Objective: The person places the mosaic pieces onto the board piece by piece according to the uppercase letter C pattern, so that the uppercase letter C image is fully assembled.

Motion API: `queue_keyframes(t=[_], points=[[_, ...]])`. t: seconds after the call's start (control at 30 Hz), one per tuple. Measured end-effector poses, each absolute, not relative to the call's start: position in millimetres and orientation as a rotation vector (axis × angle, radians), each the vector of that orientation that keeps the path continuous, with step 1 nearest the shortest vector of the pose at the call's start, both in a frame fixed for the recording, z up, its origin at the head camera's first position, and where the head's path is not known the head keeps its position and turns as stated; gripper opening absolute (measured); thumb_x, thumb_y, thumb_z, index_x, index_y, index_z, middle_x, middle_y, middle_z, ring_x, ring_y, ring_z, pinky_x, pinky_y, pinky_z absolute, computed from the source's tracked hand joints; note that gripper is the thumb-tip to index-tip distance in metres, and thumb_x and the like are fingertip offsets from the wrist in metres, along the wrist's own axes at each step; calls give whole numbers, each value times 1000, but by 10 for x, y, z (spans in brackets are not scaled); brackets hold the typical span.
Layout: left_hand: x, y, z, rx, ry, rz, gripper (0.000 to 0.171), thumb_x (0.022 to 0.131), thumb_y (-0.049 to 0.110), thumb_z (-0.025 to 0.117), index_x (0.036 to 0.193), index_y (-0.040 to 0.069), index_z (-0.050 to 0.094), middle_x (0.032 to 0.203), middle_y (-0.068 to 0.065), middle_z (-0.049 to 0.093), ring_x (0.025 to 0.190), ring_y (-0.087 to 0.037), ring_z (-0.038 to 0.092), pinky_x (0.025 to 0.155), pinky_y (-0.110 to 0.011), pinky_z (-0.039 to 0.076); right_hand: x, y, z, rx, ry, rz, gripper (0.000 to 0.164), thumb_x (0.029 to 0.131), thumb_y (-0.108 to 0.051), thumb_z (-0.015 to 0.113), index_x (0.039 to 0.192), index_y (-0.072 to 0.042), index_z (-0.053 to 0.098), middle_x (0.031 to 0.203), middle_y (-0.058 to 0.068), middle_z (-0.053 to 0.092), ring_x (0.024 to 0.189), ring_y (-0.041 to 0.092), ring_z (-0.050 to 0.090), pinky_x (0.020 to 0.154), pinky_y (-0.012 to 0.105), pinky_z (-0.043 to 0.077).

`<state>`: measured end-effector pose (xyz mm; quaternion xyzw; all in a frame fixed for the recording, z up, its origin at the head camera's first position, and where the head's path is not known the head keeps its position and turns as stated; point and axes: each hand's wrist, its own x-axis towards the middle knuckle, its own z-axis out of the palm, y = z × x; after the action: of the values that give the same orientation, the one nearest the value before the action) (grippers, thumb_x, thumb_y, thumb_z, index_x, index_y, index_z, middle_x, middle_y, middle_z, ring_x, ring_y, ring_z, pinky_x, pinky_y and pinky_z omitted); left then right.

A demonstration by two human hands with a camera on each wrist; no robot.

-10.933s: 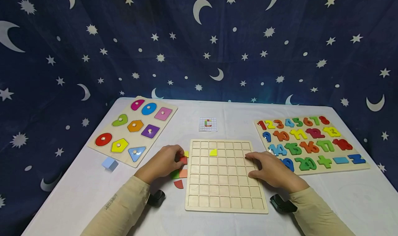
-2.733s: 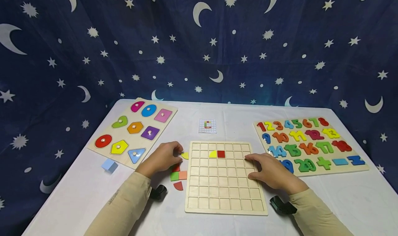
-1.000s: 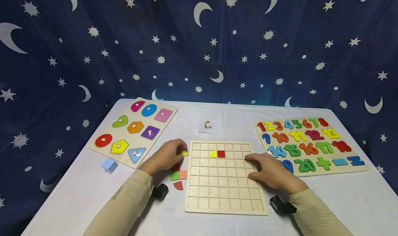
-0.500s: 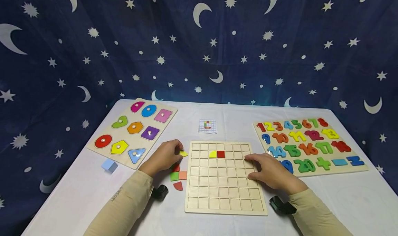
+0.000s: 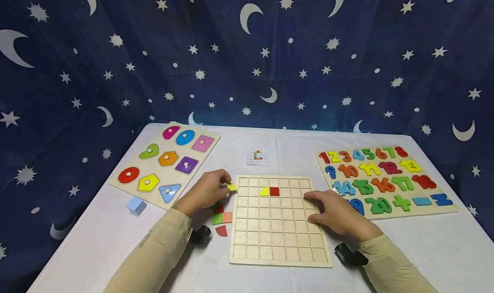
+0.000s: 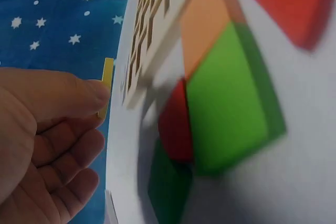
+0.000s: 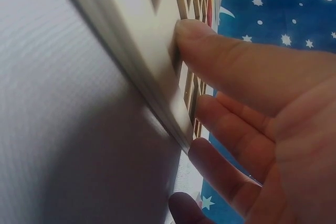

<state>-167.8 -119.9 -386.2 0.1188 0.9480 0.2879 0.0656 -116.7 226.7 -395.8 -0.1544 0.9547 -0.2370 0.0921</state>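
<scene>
Between thumb and fingers my left hand (image 5: 206,192) pinches a small yellow tile (image 5: 231,187), raised off the table at the left edge of the wooden grid board (image 5: 278,233); the left wrist view shows the tile (image 6: 107,74) edge-on. In the board's second row sit a yellow quarter-round tile (image 5: 264,192) and, right beside it, a red square tile (image 5: 274,191). My right hand (image 5: 337,209) rests on the board's right edge, its thumb and fingertips touching it. Below my left hand lie a light green tile (image 5: 217,218), an orange tile (image 5: 227,217), red tiles and a dark green tile (image 6: 168,187).
Behind the board lies a small gridded card (image 5: 257,156) with a coloured C-like pattern. A knobbed shape puzzle (image 5: 158,168) lies at the left, a blue cube (image 5: 136,205) in front of it. A number puzzle (image 5: 390,181) lies at the right.
Since the oldest frame, the red square has come onto the board beside the yellow tile. My left hand has since picked up another yellow tile and edged it toward the board. My right hand stays put.
</scene>
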Motion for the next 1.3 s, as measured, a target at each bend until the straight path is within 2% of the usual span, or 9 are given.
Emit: queue_keyframes(t=[0.43, 0.83, 1.13, 1.3], points=[[-1691, -753, -3837, 580, 2804, 878, 25, 88, 6, 74, 110, 3, 64, 104, -5, 68, 100, -20, 65, 93, -36, 51, -1166, 2268, -3960, -463, 2833, -707, 58, 84, -26, 82, 134, -6, 61, 132, 13, 61, 121, 36, 53, 99, 57, 42], [-1758, -484, -3875, 776, 2786, 869, 22, 87, 2, 71, 108, 2, 65, 100, -5, 68, 89, -16, 61, 85, -32, 51, -1161, 2272, -3959, -456, 2838, -706, 58, 84, -26, 82, 134, -7, 61, 131, 12, 61, 120, 35, 53, 99, 56, 42], [-1808, -284, -3900, 815, 2763, 842, 25, 88, 3, 72, 111, 4, 65, 104, -4, 68, 91, -14, 61, 85, -28, 50, -1172, 2271, -3957, -450, 2838, -698, 59, 83, -26, 82, 135, -6, 61, 133, 13, 60, 122, 36, 53, 100, 56, 42], [-1833, -171, -3915, 815, 2731, 837, 24, 89, 4, 72, 112, 5, 65, 103, -4, 68, 87, -12, 59, 81, -25, 49, -1171, 2271, -3961, -451, 2828, -698, 59, 84, -27, 82, 135, -6, 61, 133, 13, 60, 122, 36, 52, 100, 57, 41]])
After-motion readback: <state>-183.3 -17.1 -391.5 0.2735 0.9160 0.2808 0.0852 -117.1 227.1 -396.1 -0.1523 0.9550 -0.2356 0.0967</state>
